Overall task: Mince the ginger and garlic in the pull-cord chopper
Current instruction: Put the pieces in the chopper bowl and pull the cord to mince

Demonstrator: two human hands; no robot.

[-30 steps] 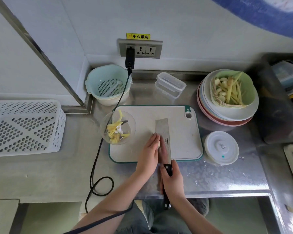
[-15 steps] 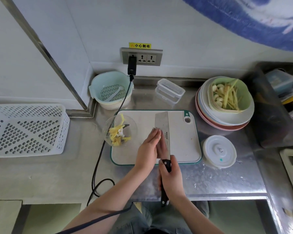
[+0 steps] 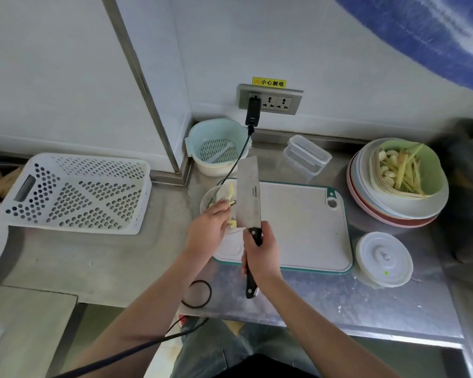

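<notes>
The right hand [image 3: 261, 252] grips the cleaver [image 3: 248, 195] handle, blade flat over the bowl [image 3: 208, 199] at the board's [image 3: 298, 227] left edge. The left hand [image 3: 209, 227], fingers relaxed, reaches over the bowl beside the blade. Ginger [image 3: 231, 190] lies in the bowl. The lid [image 3: 384, 259] sits on the counter [image 3: 325, 298], right of the board.
</notes>
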